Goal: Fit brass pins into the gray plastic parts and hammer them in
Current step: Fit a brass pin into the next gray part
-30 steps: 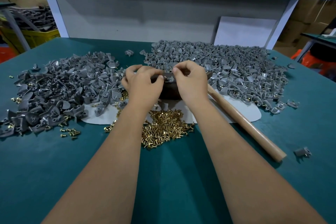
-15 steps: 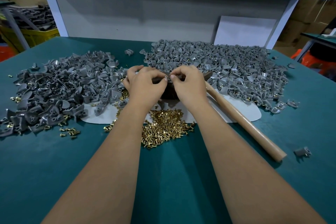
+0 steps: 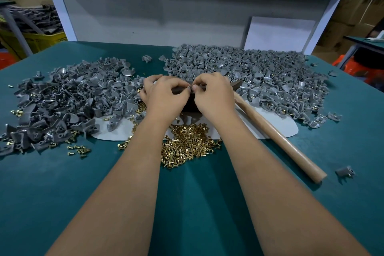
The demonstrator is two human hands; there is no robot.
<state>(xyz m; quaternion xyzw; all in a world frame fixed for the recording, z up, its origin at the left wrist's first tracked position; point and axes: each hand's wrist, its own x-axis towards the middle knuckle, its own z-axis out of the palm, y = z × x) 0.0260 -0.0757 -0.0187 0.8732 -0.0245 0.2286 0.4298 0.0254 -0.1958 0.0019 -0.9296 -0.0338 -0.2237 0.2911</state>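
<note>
My left hand (image 3: 164, 94) and right hand (image 3: 214, 94) meet over a dark block (image 3: 190, 103) at the middle of the green counter (image 3: 187, 203), fingertips curled and almost touching. Each grip is pinched tight on something small between them — whether pin or gray part, I cannot tell. The brass pins (image 3: 187, 143) lie heaped just below my wrists. Gray plastic parts are piled on both sides: one heap at left (image 3: 68, 100), a larger one at right (image 3: 270, 77). The wooden hammer handle (image 3: 278, 137) lies slanted by my right forearm — untouched.
</note>
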